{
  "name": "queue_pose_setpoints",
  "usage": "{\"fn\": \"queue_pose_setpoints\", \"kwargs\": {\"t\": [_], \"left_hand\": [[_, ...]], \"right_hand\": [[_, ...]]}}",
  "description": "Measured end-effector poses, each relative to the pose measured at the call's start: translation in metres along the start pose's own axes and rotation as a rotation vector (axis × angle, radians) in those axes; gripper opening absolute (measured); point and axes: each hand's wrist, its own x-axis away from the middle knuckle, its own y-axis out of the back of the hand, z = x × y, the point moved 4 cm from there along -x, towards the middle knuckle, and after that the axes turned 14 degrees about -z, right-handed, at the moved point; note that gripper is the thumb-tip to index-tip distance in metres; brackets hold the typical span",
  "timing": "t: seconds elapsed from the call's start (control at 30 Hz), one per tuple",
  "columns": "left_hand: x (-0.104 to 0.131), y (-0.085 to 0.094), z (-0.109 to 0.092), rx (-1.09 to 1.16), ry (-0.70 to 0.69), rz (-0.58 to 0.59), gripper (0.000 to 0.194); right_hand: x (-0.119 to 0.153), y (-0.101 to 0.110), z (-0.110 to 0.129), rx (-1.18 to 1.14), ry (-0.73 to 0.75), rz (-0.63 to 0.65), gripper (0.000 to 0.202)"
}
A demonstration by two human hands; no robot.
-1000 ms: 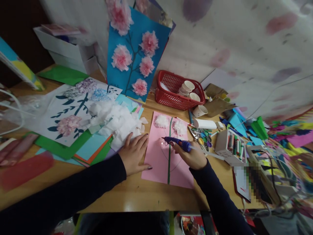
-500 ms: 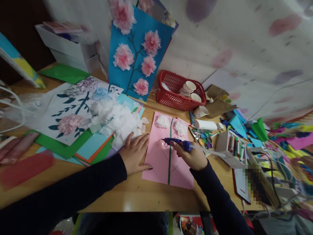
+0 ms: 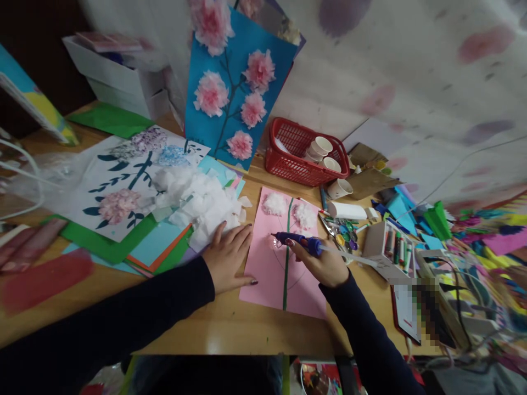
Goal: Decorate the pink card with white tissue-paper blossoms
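A blue glue gun (image 3: 302,242) is gripped in my right hand (image 3: 329,266), its nozzle pointing left at the pink paper (image 3: 263,280). A clear glue stick (image 3: 349,256) sticks out of its back end. On the paper run a green stem (image 3: 287,274) and faint pencil curves, with white fluffy tufts (image 3: 275,203) on both sides of the stem's top. Flat on the table lies my left hand (image 3: 228,258), fingers spread, its fingertips at the paper's left edge. Torn white tissue pieces (image 3: 209,203) are heaped just beyond it.
A red basket (image 3: 288,162) with paper cups stands behind the paper. Paint pots (image 3: 346,233), scissors and a marker box (image 3: 379,247) sit to the right. At left lie coloured sheets (image 3: 102,244) and a flower picture (image 3: 88,181); a blue flower panel (image 3: 201,134) leans behind.
The view has shifted very slightly. Both hands and the glue gun stay in nearly the same place over the pink paper.
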Motion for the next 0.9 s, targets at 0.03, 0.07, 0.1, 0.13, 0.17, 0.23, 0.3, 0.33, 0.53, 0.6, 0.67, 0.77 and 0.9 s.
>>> {"fn": "queue_pose_setpoints", "kwargs": {"t": [0.03,0.07,0.1,0.13,0.17,0.23,0.3,0.33,0.53,0.6,0.67,0.77,0.9], "left_hand": [[-0.0001,0.0002,0.0,0.002,0.004,0.0,0.084],[-0.0002,0.0004,0.0,0.004,0.006,0.001,0.084],[-0.0003,0.0005,-0.0002,0.005,0.007,0.002,0.085],[-0.0005,0.0005,-0.0004,0.006,0.007,0.004,0.085],[-0.0006,0.0004,-0.0006,0.007,0.005,0.005,0.086],[-0.0008,0.0002,-0.0008,0.01,0.004,0.007,0.086],[-0.0007,-0.0001,-0.0007,0.011,0.006,0.009,0.085],[-0.0006,-0.0003,-0.0005,0.011,0.008,0.01,0.085],[-0.0009,0.0008,-0.0002,0.002,0.006,0.006,0.085],[-0.0013,0.0015,-0.0002,0.01,0.008,0.006,0.085],[-0.0015,0.0019,-0.0002,0.019,0.01,0.006,0.084],[-0.0011,0.0014,0.0001,0.023,0.012,0.005,0.084],[-0.0005,0.0002,0.0004,0.017,0.004,0.007,0.084]], "right_hand": [[-0.0001,0.0005,0.0005,0.005,0.004,-0.007,0.046],[-0.0002,0.0008,0.0008,0.008,0.007,-0.017,0.047],[-0.0004,0.0011,0.001,0.011,0.009,-0.026,0.047],[-0.0006,0.001,0.0011,0.011,0.013,-0.032,0.047],[-0.0008,0.0009,0.0012,0.012,0.017,-0.036,0.047],[-0.0013,0.0004,0.0015,0.017,0.024,-0.037,0.046],[-0.0017,-0.0005,0.0021,0.026,0.022,-0.033,0.047],[-0.0019,-0.0011,0.0025,0.034,0.018,-0.031,0.047],[-0.0015,-0.0057,0.0038,0.099,0.013,-0.047,0.052],[-0.001,-0.0062,0.0043,0.114,0.048,-0.067,0.053],[-0.0002,-0.0059,0.0054,0.114,0.091,-0.077,0.052],[0.0007,-0.0035,0.0054,0.109,0.076,-0.075,0.049],[0.0007,0.0006,0.005,0.101,0.02,-0.05,0.051]]}}
